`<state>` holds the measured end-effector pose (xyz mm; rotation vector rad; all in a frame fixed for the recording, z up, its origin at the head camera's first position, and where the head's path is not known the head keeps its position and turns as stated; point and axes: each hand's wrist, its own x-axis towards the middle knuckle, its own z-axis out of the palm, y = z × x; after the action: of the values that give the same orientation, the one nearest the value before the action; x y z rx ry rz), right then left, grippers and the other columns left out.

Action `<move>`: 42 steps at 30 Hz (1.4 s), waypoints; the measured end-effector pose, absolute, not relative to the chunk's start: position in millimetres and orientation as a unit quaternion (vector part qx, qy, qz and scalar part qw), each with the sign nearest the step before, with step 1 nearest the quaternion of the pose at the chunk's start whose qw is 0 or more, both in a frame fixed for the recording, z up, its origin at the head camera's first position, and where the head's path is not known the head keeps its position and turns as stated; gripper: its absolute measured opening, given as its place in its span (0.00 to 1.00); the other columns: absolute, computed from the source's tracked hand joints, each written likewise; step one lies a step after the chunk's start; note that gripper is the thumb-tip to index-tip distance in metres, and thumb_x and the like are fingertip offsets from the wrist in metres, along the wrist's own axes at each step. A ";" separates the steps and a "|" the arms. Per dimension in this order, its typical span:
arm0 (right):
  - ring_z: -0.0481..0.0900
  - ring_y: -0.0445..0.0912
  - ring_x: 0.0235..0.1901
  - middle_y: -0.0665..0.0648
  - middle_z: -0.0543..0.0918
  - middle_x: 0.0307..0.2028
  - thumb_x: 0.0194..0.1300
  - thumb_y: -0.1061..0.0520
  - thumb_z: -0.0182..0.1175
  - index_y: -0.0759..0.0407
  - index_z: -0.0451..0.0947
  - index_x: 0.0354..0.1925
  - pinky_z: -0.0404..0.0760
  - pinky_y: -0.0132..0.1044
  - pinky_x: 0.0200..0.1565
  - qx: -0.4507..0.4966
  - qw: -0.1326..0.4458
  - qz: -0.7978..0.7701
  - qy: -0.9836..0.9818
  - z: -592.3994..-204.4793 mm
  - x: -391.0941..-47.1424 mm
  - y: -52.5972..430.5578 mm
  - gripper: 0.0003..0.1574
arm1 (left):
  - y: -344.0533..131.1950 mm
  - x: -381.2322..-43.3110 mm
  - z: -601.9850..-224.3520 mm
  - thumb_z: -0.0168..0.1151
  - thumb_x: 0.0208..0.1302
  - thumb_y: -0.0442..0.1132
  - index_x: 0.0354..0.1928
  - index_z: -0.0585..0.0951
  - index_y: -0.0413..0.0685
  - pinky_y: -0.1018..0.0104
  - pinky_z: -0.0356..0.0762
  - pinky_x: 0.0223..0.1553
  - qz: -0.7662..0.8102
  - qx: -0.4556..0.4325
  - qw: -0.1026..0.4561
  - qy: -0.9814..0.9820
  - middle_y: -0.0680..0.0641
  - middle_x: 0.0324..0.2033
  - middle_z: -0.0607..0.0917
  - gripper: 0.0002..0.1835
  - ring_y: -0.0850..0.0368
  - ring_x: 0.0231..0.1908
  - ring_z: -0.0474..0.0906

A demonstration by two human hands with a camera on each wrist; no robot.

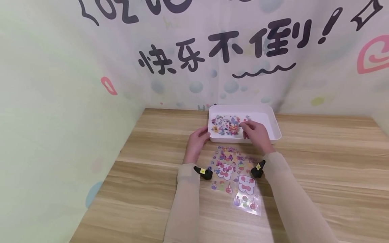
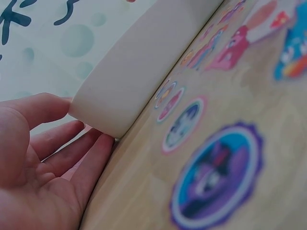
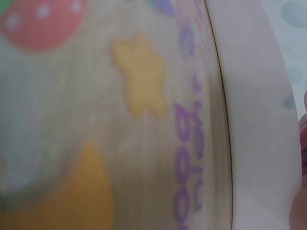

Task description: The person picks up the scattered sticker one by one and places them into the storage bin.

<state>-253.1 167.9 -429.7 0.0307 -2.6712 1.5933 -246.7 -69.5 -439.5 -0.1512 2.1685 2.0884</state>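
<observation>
A white rectangular tray [image 1: 276, 130] stands against the back wall. In its left part lie clear sheets of colourful cartoon stickers [image 1: 225, 125]. My left hand [image 1: 196, 143] touches the tray's front left corner; the left wrist view shows its fairly straight fingers [image 2: 53, 143] against the tray's end. My right hand [image 1: 256, 133] reaches over the tray's front rim with bent fingers, its fingertips at the right edge of the stickers. Whether they pinch anything cannot be seen. The right wrist view catches only a sliver of this hand [image 3: 300, 208].
Overlapping transparent sticker sheets [image 1: 247, 200] with cartoon figures lie on the wooden table [image 1: 146, 199] in front of the tray, between my forearms. Behind the tray hangs a printed wall cloth [image 1: 182, 91]. A black camera [image 1: 206, 173] sits at my left wrist, another [image 1: 257, 171] at my right.
</observation>
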 end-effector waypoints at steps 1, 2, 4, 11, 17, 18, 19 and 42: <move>0.70 0.54 0.27 0.59 0.76 0.24 0.58 0.30 0.46 0.55 0.76 0.43 0.70 0.39 0.28 0.012 0.012 0.517 -0.856 -429.2 -251.9 168.7 0.34 | -69.4 -244.4 -435.8 0.55 0.61 0.37 0.58 0.70 0.46 0.68 0.72 0.50 0.693 -0.048 0.066 0.716 0.46 0.55 0.72 0.22 0.58 0.51 0.71; 0.70 0.55 0.26 0.60 0.75 0.24 0.58 0.30 0.46 0.56 0.76 0.42 0.70 0.39 0.28 0.015 0.010 0.524 -0.852 -428.5 -250.6 169.5 0.35 | -69.1 -242.8 -433.3 0.55 0.61 0.37 0.58 0.69 0.45 0.67 0.72 0.51 0.695 -0.047 0.068 0.714 0.45 0.56 0.71 0.22 0.57 0.52 0.70; 0.70 0.55 0.25 0.61 0.75 0.23 0.58 0.31 0.46 0.57 0.77 0.41 0.70 0.38 0.27 0.020 0.012 0.538 -0.843 -428.2 -249.1 171.4 0.34 | -69.5 -241.7 -431.2 0.55 0.61 0.37 0.59 0.69 0.45 0.67 0.71 0.51 0.697 -0.046 0.072 0.712 0.45 0.56 0.71 0.22 0.58 0.52 0.70; 0.71 0.52 0.26 0.62 0.74 0.24 0.61 0.36 0.48 0.62 0.76 0.37 0.73 0.38 0.32 0.019 0.029 0.595 -0.803 -429.1 -243.7 178.2 0.30 | -70.5 -253.2 -454.2 0.58 0.59 0.41 0.56 0.73 0.53 0.70 0.73 0.48 0.700 -0.055 0.062 0.710 0.52 0.53 0.75 0.21 0.62 0.49 0.72; 0.71 0.50 0.33 0.63 0.75 0.31 0.61 0.36 0.48 0.58 0.76 0.37 0.71 0.43 0.40 0.012 0.042 0.603 -0.797 -429.6 -240.0 180.4 0.28 | -68.0 -255.0 -461.8 0.58 0.59 0.42 0.55 0.73 0.55 0.69 0.73 0.48 0.691 -0.049 0.054 0.719 0.53 0.52 0.75 0.20 0.62 0.50 0.72; 0.71 0.50 0.34 0.63 0.75 0.31 0.61 0.36 0.48 0.59 0.76 0.37 0.71 0.43 0.41 0.011 0.047 0.605 -0.795 -429.3 -239.1 180.7 0.28 | -67.7 -254.9 -461.9 0.58 0.59 0.42 0.55 0.73 0.55 0.69 0.73 0.48 0.691 -0.048 0.054 0.719 0.53 0.52 0.75 0.21 0.62 0.49 0.72; 0.71 0.50 0.34 0.63 0.75 0.32 0.61 0.36 0.48 0.59 0.75 0.37 0.70 0.44 0.43 0.010 0.054 0.606 -0.794 -428.7 -238.1 180.9 0.29 | -67.6 -254.8 -462.0 0.58 0.59 0.42 0.56 0.73 0.54 0.69 0.73 0.48 0.691 -0.048 0.054 0.719 0.53 0.52 0.75 0.21 0.62 0.49 0.72; 0.69 0.47 0.25 0.57 0.72 0.24 0.64 0.43 0.49 0.66 0.69 0.30 0.73 0.31 0.28 -0.015 0.107 0.762 -0.638 -439.6 -194.3 198.8 0.25 | -69.6 -252.8 -456.8 0.58 0.59 0.42 0.56 0.72 0.54 0.69 0.72 0.49 0.685 -0.053 0.058 0.725 0.53 0.53 0.74 0.21 0.62 0.50 0.72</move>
<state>-194.3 198.8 -439.6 -0.0440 -1.8784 2.2436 -252.8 -69.6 -456.8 -0.1602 2.1964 2.0747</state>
